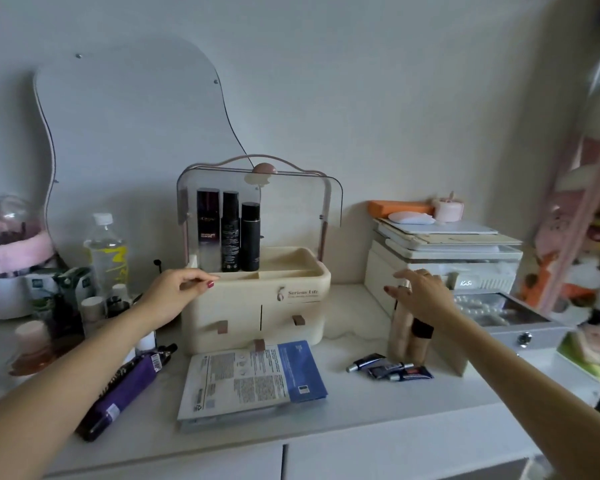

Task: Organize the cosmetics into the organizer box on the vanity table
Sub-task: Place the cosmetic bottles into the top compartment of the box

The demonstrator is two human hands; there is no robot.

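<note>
Right hand [421,292] spread wide, just over tall beige upright tubes [404,329] standing below it | left hand [177,291] curled loosely, holding nothing, touching cream plastic organizer box [257,306] on white tabletop [361,403]

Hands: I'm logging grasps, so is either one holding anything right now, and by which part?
Nothing is held. The left hand rests its fingers at the organizer box rim; the right hand hovers open above the beige tubes.

cream organizer box [257,306], three black bottles [230,233], purple bottle [125,389], blue-and-white sachets [253,379]
</note>
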